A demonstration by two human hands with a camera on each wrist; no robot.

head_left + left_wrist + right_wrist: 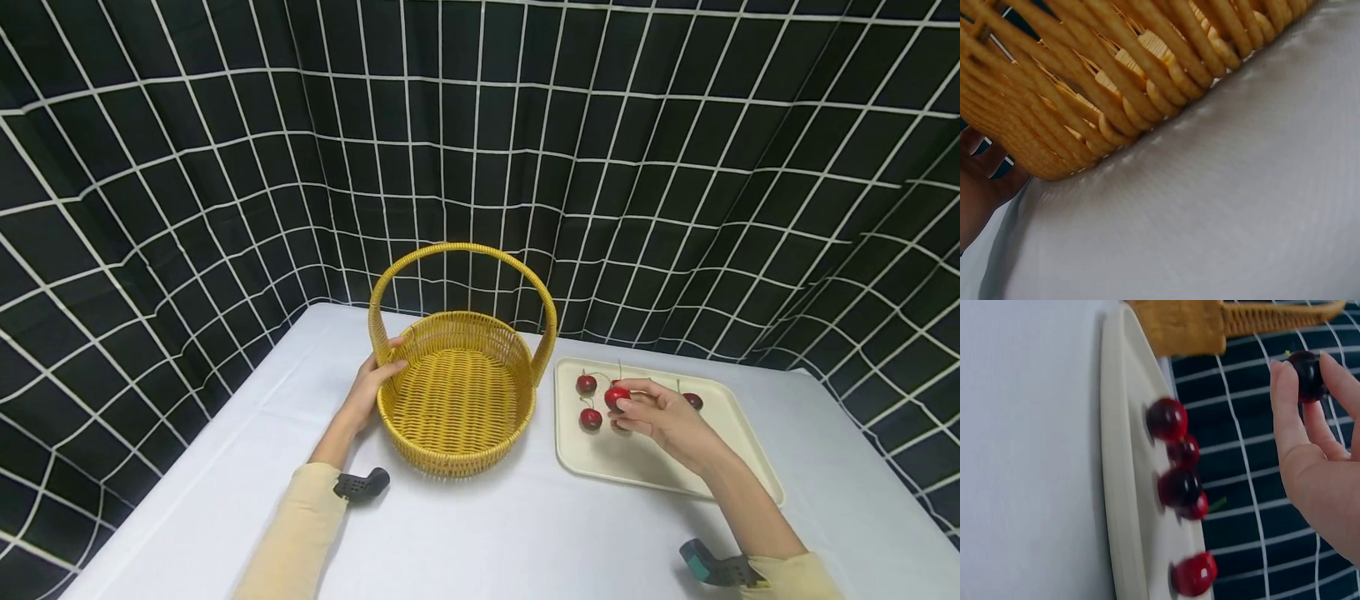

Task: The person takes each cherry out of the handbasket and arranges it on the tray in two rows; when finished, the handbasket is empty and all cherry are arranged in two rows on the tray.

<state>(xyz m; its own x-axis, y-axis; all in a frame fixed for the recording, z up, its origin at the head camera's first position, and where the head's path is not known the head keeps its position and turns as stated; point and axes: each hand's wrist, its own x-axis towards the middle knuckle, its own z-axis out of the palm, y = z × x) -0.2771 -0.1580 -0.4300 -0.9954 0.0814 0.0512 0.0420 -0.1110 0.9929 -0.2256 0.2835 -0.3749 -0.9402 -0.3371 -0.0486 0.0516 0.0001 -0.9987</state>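
Observation:
A yellow wicker basket (459, 457) with a tall arched handle (463, 247) stands upright on the table, its woven floor bare. My left hand (365, 390) grips the basket's left rim beside the handle's foot, thumb over the edge. In the left wrist view, fingers lie against the outside of the weave. My right hand (667, 419) pinches a dark red cherry (1307, 376) between thumb and fingertips, above a cream tray (592, 457). Several cherries lie on that tray, including one at the upper left (587, 384), one below it (590, 419) and one farther right (693, 402).
A white cloth (480, 542) covers the table. Behind and at both sides hangs a black curtain (637, 150) with a white grid. Each wrist wears a dark camera mount, one on the left (363, 485) and one on the right (716, 567).

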